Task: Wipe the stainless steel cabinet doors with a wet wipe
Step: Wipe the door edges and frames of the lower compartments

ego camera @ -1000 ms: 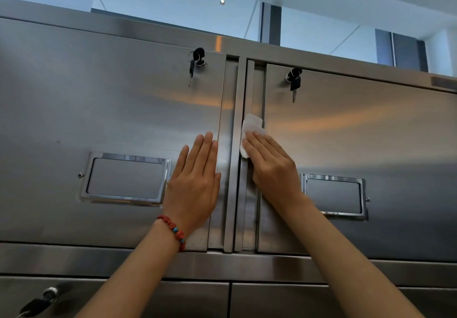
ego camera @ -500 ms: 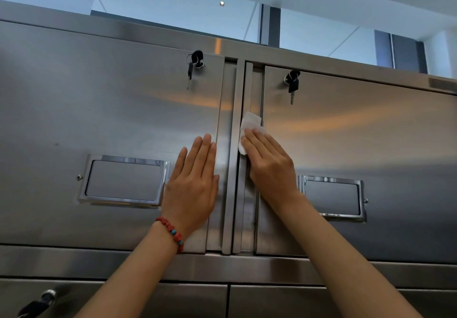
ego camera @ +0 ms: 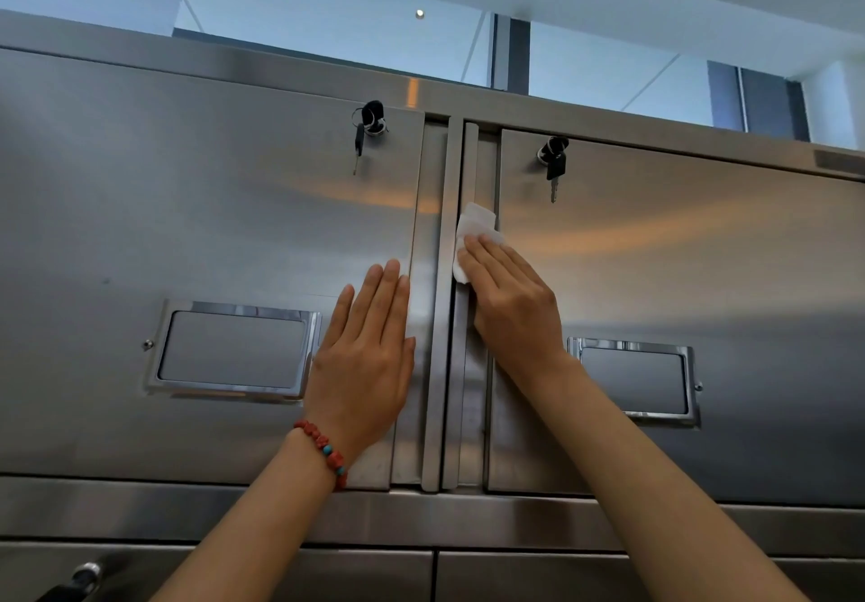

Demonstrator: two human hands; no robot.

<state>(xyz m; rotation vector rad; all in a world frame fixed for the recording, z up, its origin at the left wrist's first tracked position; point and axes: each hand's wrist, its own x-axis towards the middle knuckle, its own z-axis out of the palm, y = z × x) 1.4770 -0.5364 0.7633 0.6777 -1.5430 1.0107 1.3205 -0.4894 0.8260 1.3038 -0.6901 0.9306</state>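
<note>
right hand [ego camera: 512, 306] flat fingers pressing wet wipe [ego camera: 472, 238] on right door [ego camera: 678, 273] inner edge, left hand [ego camera: 367, 358] flat on left door [ego camera: 187, 227] beside it

Left hand [ego camera: 362, 358] and right hand [ego camera: 510, 306] flat, fingers straight.

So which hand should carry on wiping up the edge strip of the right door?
Right. The right hand already presses the wipe flat against the right door at its inner edge. The left hand lies flat on the left door, holding nothing, probably just steadying.
</note>
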